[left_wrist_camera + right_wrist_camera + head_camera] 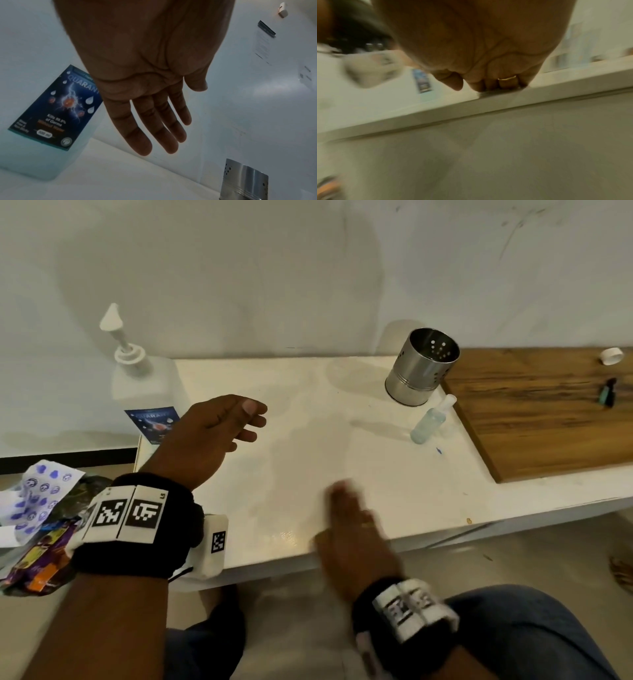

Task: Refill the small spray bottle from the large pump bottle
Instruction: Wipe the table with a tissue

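Note:
The large clear pump bottle (144, 385) (42, 159) with a white pump and a blue label stands at the table's back left corner. The small spray bottle (432, 419), holding pale blue liquid, stands at the right beside a steel cup. My left hand (251, 419) (163, 128) hovers just right of the pump bottle, fingers straight and spread, holding nothing. My right hand (346, 508) (496, 83) is blurred, reaching flat over the table's front edge, well short of the spray bottle. It carries nothing and wears a ring.
A perforated steel cup (421, 368) (245, 181) stands behind the spray bottle. A wooden board (548, 433) at the right bears a white cap (612, 356) and a small dark object (608, 392). Crumpled wrappers (37, 525) lie left of the white table (308, 440).

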